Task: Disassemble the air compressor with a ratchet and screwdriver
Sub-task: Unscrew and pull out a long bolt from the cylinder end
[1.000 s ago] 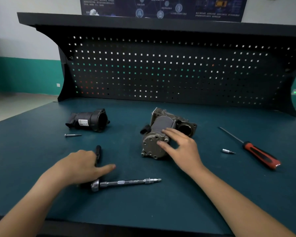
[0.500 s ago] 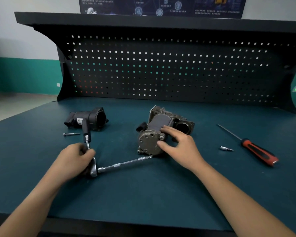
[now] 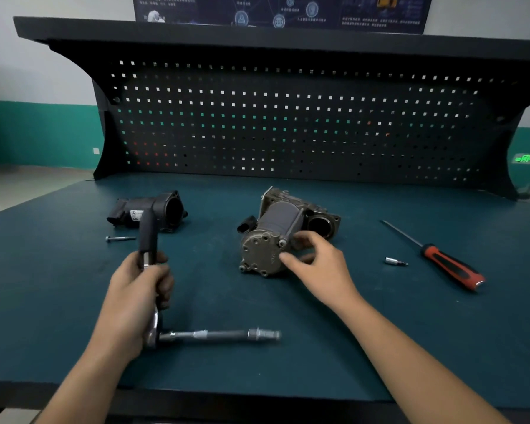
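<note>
Partway through, by the look of it. Already off: a black plastic cylindrical housing with a white label (image 3: 147,213), lying back left on the dark green worktop (image 3: 257,368), with a long loose silver bolt (image 3: 120,239) just in front of it.

Yet to strip: the grey metal air compressor (image 3: 276,231), lying on its side mid-worktop, round end cap facing forward and apparently bolted on. No socket on any fastener yet.

Left hand (image 3: 138,298) wrapped round the black-handled chrome ratchet (image 3: 147,232), handle pointing up and away, long extension bar reaching right, apart from the compressor. Right hand (image 3: 315,264) pinching the cap end of the compressor, thumb on its face, fingers curled on its flank.

Untouched at right: a red-and-black-handled screwdriver (image 3: 450,266), with a small silver bit (image 3: 395,261) near it.

Count: one compressor, one detached housing, one loose bolt, one ratchet, one screwdriver, one bit, two hands. Bolt heads on the cap too small to count surely.
</note>
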### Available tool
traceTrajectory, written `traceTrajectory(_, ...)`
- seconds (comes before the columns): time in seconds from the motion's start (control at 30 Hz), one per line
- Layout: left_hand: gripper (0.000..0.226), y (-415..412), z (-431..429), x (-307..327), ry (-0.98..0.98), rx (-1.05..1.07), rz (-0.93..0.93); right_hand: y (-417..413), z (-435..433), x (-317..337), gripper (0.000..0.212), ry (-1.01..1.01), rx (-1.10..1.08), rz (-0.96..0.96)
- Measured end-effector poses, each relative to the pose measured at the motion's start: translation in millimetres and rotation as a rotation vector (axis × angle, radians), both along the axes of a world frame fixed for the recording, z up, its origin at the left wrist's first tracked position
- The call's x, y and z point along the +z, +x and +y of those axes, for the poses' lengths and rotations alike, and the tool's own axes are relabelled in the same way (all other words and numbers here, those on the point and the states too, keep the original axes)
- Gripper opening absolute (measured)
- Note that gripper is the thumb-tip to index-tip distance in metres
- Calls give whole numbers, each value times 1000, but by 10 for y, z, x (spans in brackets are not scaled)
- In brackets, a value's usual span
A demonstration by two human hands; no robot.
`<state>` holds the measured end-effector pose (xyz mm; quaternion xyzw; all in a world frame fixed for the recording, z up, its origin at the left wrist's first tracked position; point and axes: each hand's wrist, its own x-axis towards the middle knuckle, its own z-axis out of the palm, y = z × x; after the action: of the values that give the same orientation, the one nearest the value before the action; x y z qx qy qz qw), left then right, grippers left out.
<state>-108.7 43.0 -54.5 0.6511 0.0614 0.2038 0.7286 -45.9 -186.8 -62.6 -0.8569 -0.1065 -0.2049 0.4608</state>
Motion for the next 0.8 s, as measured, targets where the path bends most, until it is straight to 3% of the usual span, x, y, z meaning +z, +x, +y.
traceTrajectory(0.1,13,-51,64,90,-495,-202,-9,36,-21,-25,18,46,13,129)
traceTrajectory(0.23,35,-183,40,181,-641,-266,-155,44,-10,-35,12,173,27,187)
traceTrajectory(0.33,42,-228,-34,270,-727,-241,-236,25,-7,-49,22,158,17,46)
traceTrajectory(0.43,42,-265,-151,353,-703,-217,-340,27,4,-56,33,184,17,-1)
traceTrajectory(0.63,49,-288,-448,326,-452,-56,-497,46,34,-79,30,203,8,-26)
traceTrajectory(0.8,48,-297,-508,211,-389,-29,-564,53,21,-75,30,213,35,-12)
